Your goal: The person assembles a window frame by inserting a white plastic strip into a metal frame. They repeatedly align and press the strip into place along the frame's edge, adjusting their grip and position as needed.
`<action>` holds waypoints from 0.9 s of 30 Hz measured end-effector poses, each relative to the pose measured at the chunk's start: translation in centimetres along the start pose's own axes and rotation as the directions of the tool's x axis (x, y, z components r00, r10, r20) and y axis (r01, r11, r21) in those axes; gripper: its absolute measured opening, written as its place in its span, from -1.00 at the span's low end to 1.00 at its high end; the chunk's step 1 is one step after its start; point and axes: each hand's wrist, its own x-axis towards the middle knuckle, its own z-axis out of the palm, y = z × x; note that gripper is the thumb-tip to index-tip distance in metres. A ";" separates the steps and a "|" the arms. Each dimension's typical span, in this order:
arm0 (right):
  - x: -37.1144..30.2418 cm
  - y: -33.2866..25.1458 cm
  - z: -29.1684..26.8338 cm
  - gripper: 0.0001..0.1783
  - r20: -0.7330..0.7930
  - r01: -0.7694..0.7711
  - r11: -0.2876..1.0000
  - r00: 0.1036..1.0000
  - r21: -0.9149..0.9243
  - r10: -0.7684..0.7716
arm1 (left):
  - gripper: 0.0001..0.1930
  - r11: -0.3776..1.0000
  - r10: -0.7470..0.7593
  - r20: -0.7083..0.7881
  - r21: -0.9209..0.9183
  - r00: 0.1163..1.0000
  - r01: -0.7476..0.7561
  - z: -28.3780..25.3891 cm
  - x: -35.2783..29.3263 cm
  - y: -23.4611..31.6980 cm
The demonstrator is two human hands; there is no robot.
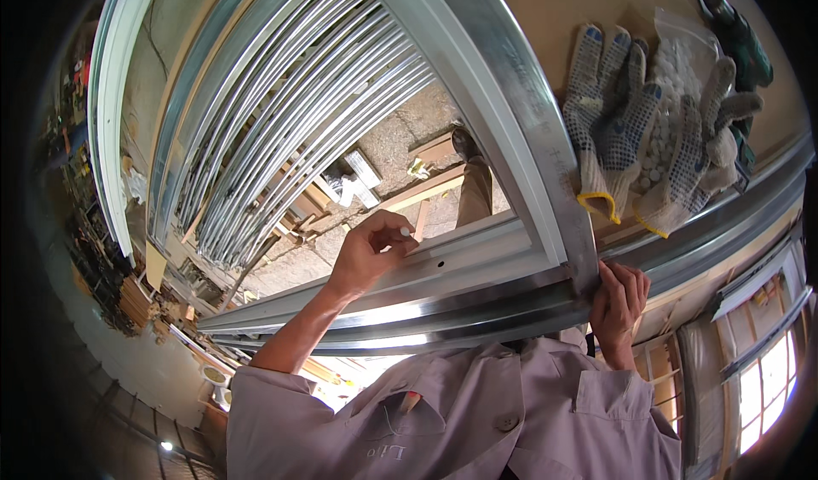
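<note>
Got 1 tiny white cap (405, 231) pinched in my left hand (371, 248), over the metal frame (509, 247), near its dark hole (440, 264). Frame's pale grey, kinda shiny outside. Fingers partly hide the cap. Right hand (620, 305)'s curled against the frame's corner, can't tell if it's gripping.

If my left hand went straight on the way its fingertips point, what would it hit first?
Your left hand would probably meet the pale frame rail just ahead of it, though depth is unclear here.
</note>
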 end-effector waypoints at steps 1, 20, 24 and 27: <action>0.1 0.0 0.0 -0.57 -0.002 0.001 1.000 1.000 0.002 -0.001 | -0.83 0.999 0.013 0.001 -0.041 1.000 -0.012 -0.1 0.3 -0.3; -0.8 0.2 0.4 -0.58 0.004 0.021 0.999 1.000 -0.035 -0.021 | -0.85 0.793 0.392 -0.074 0.533 0.917 -0.296 -0.5 -3.8 -1.8; -0.6 0.5 0.6 -0.67 -0.001 0.053 0.998 0.999 -0.039 -0.053 | -0.77 0.644 0.623 -0.184 0.673 0.761 -0.364 -0.5 -6.7 -3.7; -1.3 1.3 0.7 -0.65 -0.028 0.046 0.997 0.998 -0.063 -0.048 | -0.73 0.612 0.732 -0.295 0.680 0.614 -0.403 0.4 -9.3 -5.5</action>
